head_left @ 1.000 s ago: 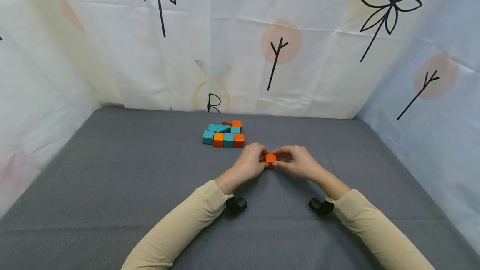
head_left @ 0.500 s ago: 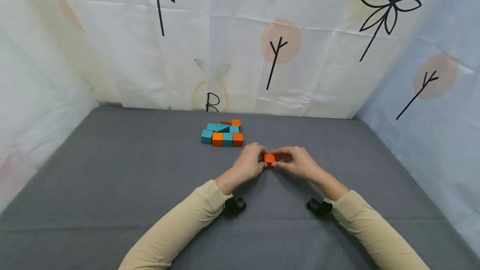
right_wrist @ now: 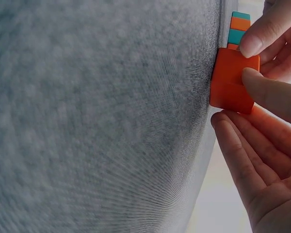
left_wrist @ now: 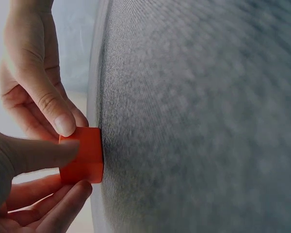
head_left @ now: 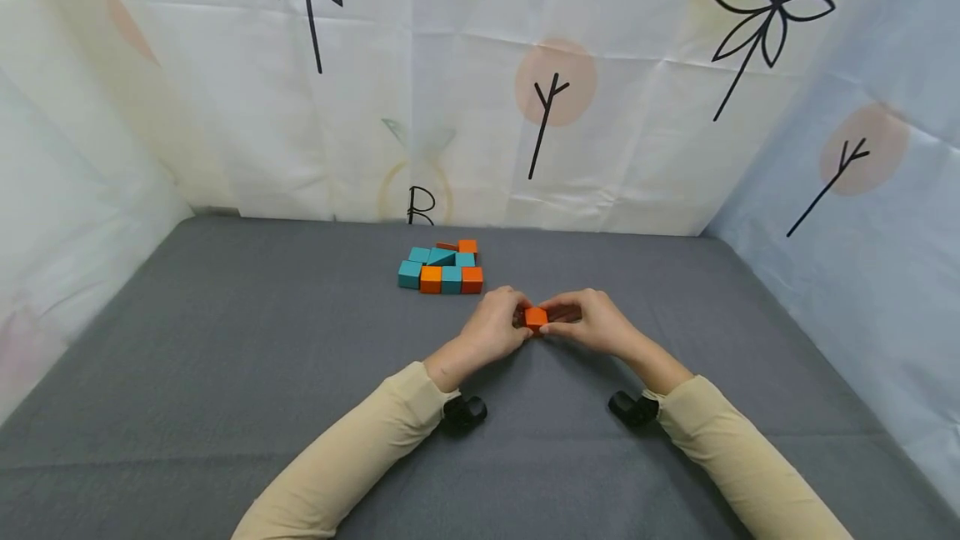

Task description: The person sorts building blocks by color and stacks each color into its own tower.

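Note:
A small orange block point(head_left: 536, 319) sits on the grey cloth between the two hands in the head view. The left hand point(head_left: 495, 323) holds it from the left, thumb on the near face and fingers behind. From the other side the right hand point(head_left: 588, 322) grips it too, its thumb at the near face. Close up in the left wrist view, the orange block point(left_wrist: 89, 158) stands on the cloth with both thumbs against it. In the right wrist view, two faces of the orange block point(right_wrist: 230, 80) show, and the right fingers point(right_wrist: 237, 155) lie along its side.
Behind and left of the hands, a cluster of teal and orange blocks point(head_left: 452, 279) stands on the grey cloth point(head_left: 225, 357). A teal triangular block point(head_left: 441, 257) lies among them. Patterned white curtains point(head_left: 465, 107) hang behind and at both sides.
The hands and the orange block keep their places on the cloth. The whole head view has shifted slightly, so everything appears a little further left.

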The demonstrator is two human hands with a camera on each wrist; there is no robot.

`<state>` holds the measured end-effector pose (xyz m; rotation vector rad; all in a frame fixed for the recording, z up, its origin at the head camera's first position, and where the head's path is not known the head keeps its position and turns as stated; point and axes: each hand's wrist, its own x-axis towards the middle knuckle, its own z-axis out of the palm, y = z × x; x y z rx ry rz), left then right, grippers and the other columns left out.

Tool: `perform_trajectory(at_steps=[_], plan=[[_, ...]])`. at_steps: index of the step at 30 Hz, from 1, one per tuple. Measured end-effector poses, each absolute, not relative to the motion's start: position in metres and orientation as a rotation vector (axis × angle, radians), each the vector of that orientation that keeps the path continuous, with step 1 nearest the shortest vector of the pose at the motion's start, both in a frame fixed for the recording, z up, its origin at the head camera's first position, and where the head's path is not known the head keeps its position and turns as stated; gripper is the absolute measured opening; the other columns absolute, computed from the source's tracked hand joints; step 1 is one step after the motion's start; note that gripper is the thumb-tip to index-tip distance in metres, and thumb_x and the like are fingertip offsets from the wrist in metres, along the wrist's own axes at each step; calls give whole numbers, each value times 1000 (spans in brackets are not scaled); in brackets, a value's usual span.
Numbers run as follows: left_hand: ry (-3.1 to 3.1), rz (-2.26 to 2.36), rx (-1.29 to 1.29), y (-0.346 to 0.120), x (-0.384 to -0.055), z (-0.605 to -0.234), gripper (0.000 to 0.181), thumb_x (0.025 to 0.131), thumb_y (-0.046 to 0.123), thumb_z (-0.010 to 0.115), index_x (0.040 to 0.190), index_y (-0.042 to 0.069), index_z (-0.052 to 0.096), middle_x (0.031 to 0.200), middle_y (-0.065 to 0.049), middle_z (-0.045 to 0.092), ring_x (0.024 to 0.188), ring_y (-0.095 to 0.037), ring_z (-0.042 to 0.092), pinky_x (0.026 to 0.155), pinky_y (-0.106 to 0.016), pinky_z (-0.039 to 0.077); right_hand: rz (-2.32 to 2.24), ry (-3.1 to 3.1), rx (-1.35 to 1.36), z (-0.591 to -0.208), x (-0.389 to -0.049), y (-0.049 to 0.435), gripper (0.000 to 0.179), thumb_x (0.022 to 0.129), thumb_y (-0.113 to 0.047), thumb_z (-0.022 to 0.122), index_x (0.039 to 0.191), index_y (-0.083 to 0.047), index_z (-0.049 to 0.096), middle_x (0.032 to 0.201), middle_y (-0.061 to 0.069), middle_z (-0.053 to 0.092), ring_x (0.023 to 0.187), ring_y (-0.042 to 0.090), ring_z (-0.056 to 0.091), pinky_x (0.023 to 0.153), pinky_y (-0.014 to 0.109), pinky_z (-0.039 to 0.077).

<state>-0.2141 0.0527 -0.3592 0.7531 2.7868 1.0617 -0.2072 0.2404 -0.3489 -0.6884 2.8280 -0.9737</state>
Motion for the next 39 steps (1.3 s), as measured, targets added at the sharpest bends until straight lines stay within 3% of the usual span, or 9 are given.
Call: perform_trajectory(at_steps=[8,24,39], plan=[[2776,1037,732,37,-216,-357,40,85,12,73,121,-1,62,111,-15,59,100,-26,60,85,-37,52,-947,2839,-703,-350,-208,241,35,84,-8,73,116,5,66,105,18,71,91,27,71,78,36,57],[2983,1138,613,1,-234,-353,27,88,8,69,114,1,66,115,-13,59,103,-27,59,87,-39,52,-946,2858,-656,-352,-209,241,37,82,-9,76,115,5,67,104,20,71,90,27,71,77,35,57],[3096,945,596,-2,-243,-355,38,89,13,69,124,0,62,127,-15,55,118,-30,51,94,-41,49,-954,2840,-655,-349,-210,241,37,82,-9,76,115,4,67,106,19,71,91,27,70,77,34,57]])
